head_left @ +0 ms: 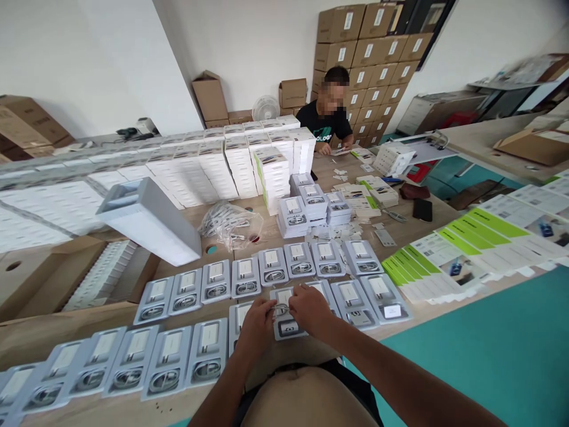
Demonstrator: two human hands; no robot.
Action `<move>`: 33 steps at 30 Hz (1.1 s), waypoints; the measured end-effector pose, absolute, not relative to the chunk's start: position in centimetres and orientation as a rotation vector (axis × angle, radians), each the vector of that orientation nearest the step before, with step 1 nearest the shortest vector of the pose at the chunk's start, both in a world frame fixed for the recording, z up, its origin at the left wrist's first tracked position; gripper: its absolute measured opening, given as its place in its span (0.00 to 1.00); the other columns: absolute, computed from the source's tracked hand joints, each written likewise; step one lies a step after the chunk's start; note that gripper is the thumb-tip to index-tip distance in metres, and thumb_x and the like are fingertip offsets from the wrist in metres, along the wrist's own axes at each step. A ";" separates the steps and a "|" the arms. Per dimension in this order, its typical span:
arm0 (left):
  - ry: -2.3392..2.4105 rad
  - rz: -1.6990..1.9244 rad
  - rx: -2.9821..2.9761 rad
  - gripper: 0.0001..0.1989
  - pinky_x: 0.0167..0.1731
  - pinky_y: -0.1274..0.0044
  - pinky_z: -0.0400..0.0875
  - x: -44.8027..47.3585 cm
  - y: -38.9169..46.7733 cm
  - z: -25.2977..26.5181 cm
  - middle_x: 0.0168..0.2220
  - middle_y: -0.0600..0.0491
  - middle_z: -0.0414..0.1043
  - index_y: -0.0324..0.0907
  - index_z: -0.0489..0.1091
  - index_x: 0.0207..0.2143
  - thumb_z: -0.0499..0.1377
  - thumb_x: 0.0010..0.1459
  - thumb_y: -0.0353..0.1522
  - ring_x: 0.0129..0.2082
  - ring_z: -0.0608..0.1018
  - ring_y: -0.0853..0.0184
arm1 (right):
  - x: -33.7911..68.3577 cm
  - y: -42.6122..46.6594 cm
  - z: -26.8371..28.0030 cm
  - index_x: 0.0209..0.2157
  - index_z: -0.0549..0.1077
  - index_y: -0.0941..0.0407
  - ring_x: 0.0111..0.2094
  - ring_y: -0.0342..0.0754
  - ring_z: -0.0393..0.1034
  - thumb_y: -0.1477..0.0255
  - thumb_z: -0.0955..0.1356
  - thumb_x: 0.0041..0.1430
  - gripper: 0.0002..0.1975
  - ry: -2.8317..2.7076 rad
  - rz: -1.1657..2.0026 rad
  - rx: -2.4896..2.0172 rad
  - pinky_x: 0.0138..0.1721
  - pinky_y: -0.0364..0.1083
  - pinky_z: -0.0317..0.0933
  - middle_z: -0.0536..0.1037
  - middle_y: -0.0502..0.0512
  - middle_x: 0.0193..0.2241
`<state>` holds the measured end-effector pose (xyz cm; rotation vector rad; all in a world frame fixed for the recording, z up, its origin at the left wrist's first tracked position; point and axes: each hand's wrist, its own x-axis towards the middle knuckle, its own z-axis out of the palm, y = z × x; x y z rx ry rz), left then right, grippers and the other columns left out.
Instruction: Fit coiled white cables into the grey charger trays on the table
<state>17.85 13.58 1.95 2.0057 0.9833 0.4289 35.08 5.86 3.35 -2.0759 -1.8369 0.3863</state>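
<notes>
A coiled pale charging cable [281, 309] is held between my two hands, above a grey plastic tray [284, 334]. The fingers of my left hand [258, 323] pinch its left side. My right hand [310, 308] grips the right side, its fingers curled. A small printed card [288, 327] shows in the tray's lower compartment. To the right stands a tray with a white charger [349, 292] and a card in it. Left of my hands, another tray [207, 350] contains a charger and a coiled cable.
Rows of filled trays [216, 281] cover the near table. A tall tray stack [151, 222] leans beside an open carton [53, 267]. A bag of cables [229, 222] lies behind. White boxes [200, 166] form a wall; green-white sleeves [448, 261] spread rightward. A co-worker [326, 115] sits opposite.
</notes>
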 end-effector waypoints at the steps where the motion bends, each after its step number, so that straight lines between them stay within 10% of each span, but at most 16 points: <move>1: 1.002 0.459 2.048 0.17 0.44 0.68 0.69 17.8 13.6 1.8 0.43 0.45 0.72 0.42 0.76 0.45 0.51 0.58 0.28 0.42 0.75 0.59 | 34.9 6.1 3.1 0.25 0.75 0.55 0.35 0.53 0.71 0.74 0.69 0.53 0.04 -1.758 0.435 -2.091 0.35 0.47 0.57 0.77 0.58 0.29; 20: 0.995 0.618 1.304 0.18 0.44 0.67 0.77 18.7 13.2 -0.9 0.41 0.51 0.79 0.41 0.74 0.48 0.61 0.54 0.35 0.39 0.80 0.61 | 32.7 6.9 -1.0 0.31 0.67 0.56 0.21 0.45 0.71 0.61 0.65 0.56 0.12 -0.664 1.210 -1.391 0.24 0.43 0.61 0.76 0.50 0.24; 27: 0.942 0.560 1.020 0.23 0.43 0.68 0.78 18.7 13.1 -0.7 0.40 0.49 0.79 0.39 0.75 0.46 0.69 0.46 0.36 0.40 0.79 0.61 | 33.0 5.5 -1.2 0.40 0.72 0.57 0.30 0.44 0.68 0.68 0.70 0.50 0.14 -0.875 0.612 -1.677 0.37 0.47 0.64 0.74 0.55 0.37; 33: 0.907 0.322 1.242 0.19 0.42 0.66 0.77 18.4 12.3 -1.0 0.40 0.50 0.79 0.42 0.77 0.44 0.66 0.49 0.38 0.41 0.78 0.58 | 33.6 2.9 -1.4 0.33 0.74 0.57 0.27 0.44 0.69 0.70 0.70 0.51 0.07 -0.877 0.950 -1.587 0.31 0.44 0.62 0.76 0.50 0.27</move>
